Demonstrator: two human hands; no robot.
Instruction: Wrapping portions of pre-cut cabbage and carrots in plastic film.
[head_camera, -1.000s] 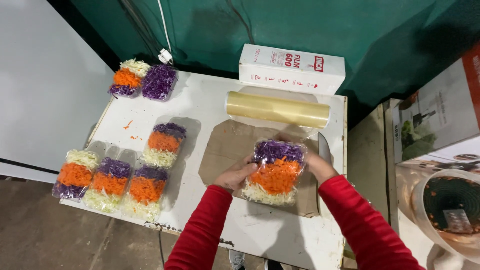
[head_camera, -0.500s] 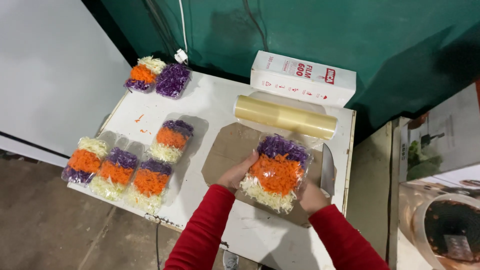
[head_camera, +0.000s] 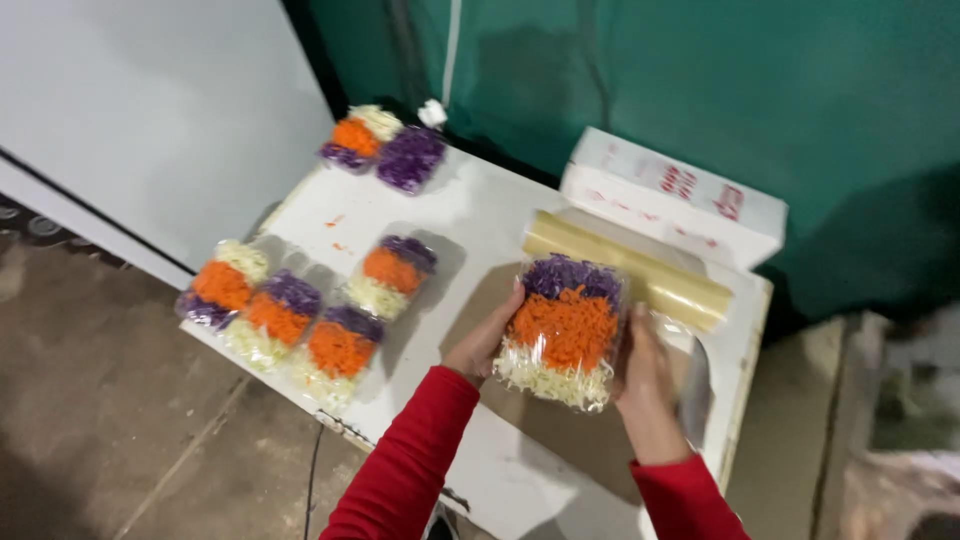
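Both my hands hold a clear-wrapped tray of shredded vegetables (head_camera: 562, 330) in purple, orange and white bands, lifted a little above a brown cardboard sheet (head_camera: 560, 440) on the white table (head_camera: 470, 215). My left hand (head_camera: 487, 340) grips its left side and my right hand (head_camera: 645, 375) its right side. Both arms wear red sleeves. A roll of cling film (head_camera: 640, 268) lies just behind the tray.
Several more wrapped trays lie on the table: one in the middle (head_camera: 390, 275), three at the left front edge (head_camera: 275, 318), two at the far corner (head_camera: 385, 148). A white film box (head_camera: 675, 195) stands behind the roll. A green curtain hangs behind; a white panel stands on the left.
The tray has been raised off the cardboard and tilted toward me, with my hands shifting onto its two sides. The view has swung left.
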